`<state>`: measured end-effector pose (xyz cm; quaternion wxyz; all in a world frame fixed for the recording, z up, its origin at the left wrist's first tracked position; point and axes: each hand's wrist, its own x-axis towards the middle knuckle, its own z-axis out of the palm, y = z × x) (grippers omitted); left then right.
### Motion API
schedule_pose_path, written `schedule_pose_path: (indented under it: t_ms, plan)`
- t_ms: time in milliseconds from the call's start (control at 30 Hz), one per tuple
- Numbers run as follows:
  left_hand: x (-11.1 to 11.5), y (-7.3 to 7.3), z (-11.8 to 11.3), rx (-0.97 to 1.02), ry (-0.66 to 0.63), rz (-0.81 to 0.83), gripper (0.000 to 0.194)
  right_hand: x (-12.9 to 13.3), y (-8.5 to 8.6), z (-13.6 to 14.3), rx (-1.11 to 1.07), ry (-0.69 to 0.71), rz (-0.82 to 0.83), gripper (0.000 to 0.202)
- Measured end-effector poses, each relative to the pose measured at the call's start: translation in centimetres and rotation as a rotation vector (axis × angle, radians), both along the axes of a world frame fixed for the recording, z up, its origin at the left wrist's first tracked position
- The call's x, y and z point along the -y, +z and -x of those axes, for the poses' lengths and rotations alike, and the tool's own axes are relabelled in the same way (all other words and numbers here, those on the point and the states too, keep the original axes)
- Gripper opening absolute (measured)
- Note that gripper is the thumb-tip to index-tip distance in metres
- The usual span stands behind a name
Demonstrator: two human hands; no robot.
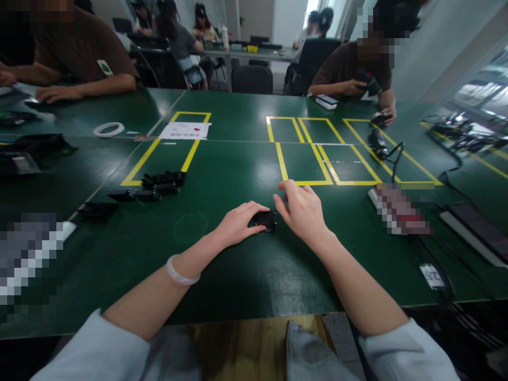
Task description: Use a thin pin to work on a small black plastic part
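Note:
My left hand grips a small black block-shaped part between thumb and fingers, low over the green table. Short thin pins seem to stick out at the part's right end. Just right of it is my right hand, its fingers bent and a small gap showing between thumb and forefinger. Nothing can be seen in that hand. Several similar black parts lie in a loose group to the left, beside a yellow tape outline.
Yellow tape rectangles mark the table ahead, one with a white paper sheet. A white ring lies far left. Phone-like devices and cables occupy the right. Two people sit across the table, one holding a black device.

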<state>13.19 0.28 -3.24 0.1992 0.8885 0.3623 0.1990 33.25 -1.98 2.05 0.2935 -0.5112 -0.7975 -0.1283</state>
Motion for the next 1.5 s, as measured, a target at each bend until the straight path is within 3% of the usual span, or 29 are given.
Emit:
schedule_pose_path:
  t_ms: [867,1033,1300,1500]
  plan:
    - [-0.04,0.03,-0.07,-0.006,0.003,-0.002,0.036,0.01,0.17,0.2,0.016,0.018,0.034,0.018]
    - [-0.09,-0.06,-0.04,0.005,0.003,0.005,0.037,-0.1,0.25,0.11,0.046,0.011,0.051,0.027]
    - [-0.07,-0.08,-0.04,-0.001,0.0,-0.006,0.036,0.08,0.43,0.2,0.05,-0.011,0.028,0.018]
    - [-0.13,-0.22,-0.01,0.001,-0.004,-0.006,0.036,0.02,0.24,0.3,0.079,0.002,0.019,0.026]
